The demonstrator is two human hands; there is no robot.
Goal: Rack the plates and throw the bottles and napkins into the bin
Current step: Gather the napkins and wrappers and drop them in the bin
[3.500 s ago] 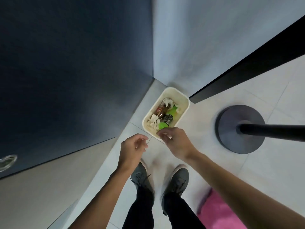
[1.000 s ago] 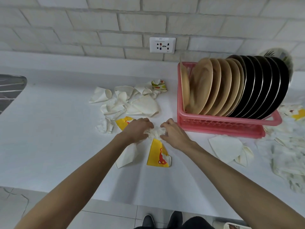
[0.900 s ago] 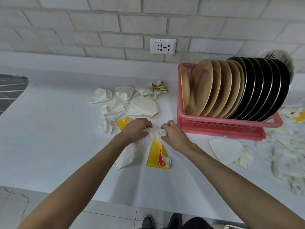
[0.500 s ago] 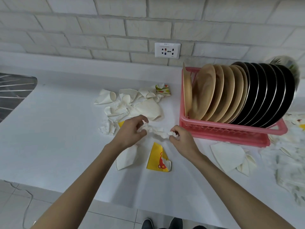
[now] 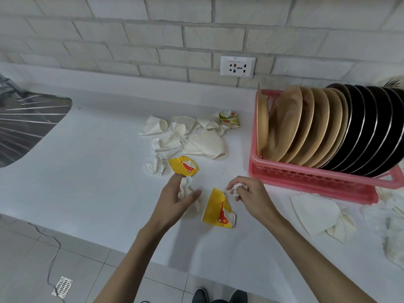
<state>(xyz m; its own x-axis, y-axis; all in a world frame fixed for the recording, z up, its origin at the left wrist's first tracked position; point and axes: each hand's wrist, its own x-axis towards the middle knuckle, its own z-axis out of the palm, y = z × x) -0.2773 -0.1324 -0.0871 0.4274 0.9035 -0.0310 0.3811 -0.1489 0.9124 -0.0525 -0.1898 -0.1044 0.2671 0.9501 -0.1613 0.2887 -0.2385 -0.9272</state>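
The sink (image 5: 28,127) at the far left plays no part in this step. On the counter (image 5: 91,182), a pile (image 5: 185,136) of white napkins lies behind the hands, with a small yellow one at its near edge. The left hand (image 5: 177,200) grips a crumpled white wad (image 5: 185,187), its fingers curled round it. Just right of it a yellow napkin (image 5: 218,212) lies flat on the counter, between the two hands. The right hand (image 5: 251,199) pinches a smaller white scrap (image 5: 238,189) at its fingertips.

The person would do well to press the scrap into the wad, freeing the right hand. That hand can then sweep up the yellow napkin and whatever of the pile fits. A tight ball should shed less on the way to the bin, which is out of view.

Further right, the plates (image 5: 328,127) stand on edge in the rack (image 5: 306,180), so racking looks done. More napkins (image 5: 314,212) lie in front of the rack and beyond it to the right, likely for a later load. No bottles show on the counter.
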